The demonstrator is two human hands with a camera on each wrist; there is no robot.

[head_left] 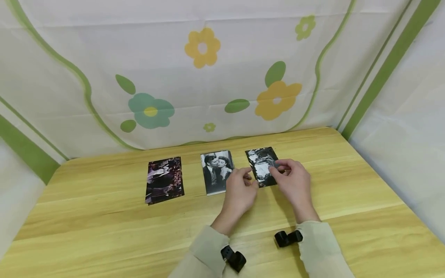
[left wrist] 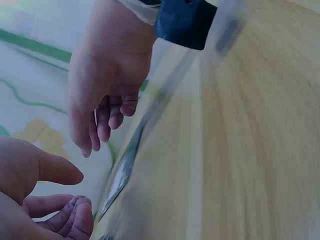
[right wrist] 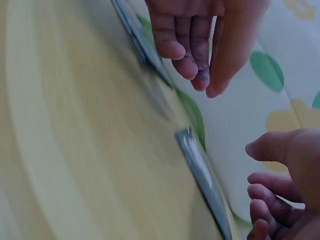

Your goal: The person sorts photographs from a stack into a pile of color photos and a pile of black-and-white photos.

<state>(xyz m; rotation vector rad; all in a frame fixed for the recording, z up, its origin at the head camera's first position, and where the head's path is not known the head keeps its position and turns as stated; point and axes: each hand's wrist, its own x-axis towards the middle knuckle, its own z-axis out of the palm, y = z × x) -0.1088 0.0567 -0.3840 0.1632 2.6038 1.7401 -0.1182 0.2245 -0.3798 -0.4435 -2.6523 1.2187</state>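
Note:
Three black-and-white or dark photo prints lie in a row on the wooden table. My right hand (head_left: pixel 295 184) hovers over the right-hand photo (head_left: pixel 261 157), a dark black-and-white print, with thumb and fingers apart and nothing between them. Between that print and the middle photo (head_left: pixel 213 179), which shows a couple, is my left hand (head_left: pixel 240 195); it covers the middle print's right edge from the head camera. In the left wrist view my left hand (left wrist: pixel 30 195) has its fingers loosely bent and holds nothing. The right wrist view shows my right hand (right wrist: pixel 285 185) raised above the table, also holding nothing.
A dark, coloured photo pile (head_left: pixel 164 179) lies at the left, its edges slightly uneven. The wooden table (head_left: pixel 104 231) reaches back to a white cloth (head_left: pixel 236 50) printed with flowers. Black wrist straps (head_left: pixel 233 259) sit on both sleeves.

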